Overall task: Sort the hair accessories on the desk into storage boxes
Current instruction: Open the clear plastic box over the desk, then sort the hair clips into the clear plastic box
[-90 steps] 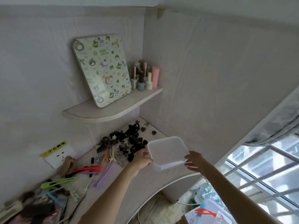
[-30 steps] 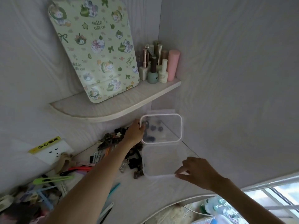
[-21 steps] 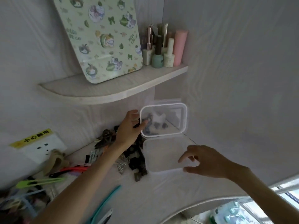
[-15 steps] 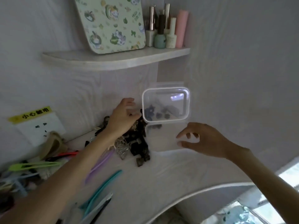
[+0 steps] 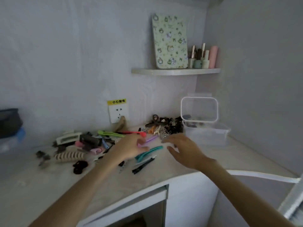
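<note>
Now both open hands, left hand and right hand, hover over clips.

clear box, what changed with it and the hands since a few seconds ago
Both hands let go of the clear box; its lid now stands open. The left hand and right hand pulled back over the long clips. The clip pile stays beside it.

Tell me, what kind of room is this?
Probably a bedroom or dorm corner with a dressing desk: hair clips lie scattered on it, nail polish bottles stand on a little shelf, and a wall socket sits behind.
</note>
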A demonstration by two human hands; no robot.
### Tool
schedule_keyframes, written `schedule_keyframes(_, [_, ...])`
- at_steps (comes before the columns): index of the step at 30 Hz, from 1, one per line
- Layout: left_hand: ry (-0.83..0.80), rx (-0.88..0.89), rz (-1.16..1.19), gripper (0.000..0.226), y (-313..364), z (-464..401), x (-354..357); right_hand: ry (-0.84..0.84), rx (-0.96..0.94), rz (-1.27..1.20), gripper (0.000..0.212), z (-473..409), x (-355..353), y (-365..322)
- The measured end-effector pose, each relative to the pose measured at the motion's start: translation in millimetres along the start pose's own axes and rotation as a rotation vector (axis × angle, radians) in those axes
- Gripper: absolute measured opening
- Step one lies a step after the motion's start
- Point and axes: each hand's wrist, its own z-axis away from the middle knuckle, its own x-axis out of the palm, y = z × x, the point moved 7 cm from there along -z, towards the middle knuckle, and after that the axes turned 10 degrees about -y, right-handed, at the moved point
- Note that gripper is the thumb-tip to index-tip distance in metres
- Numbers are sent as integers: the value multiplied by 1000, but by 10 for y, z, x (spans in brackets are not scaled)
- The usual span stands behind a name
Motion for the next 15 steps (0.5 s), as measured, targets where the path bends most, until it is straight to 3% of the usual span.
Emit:
schedule_keyframes(3, [31, -43, -118, 74, -121, 190, 200, -218, 24, -4, 49, -210, 495, -156])
schedule_keyframes(5, [102, -5, -156, 71, -159, 240, 280, -261, 50, -8, 63, -256, 680, -155])
schedule_keyframes(10, [246, 51, -227, 42, -249, 191, 242, -120, 38, 119, 35, -256, 574, -95])
schedule_keyframes(15, [72, 79, -155, 51, -297, -37, 159, -245, 35, 214, 34, -268, 476, -89])
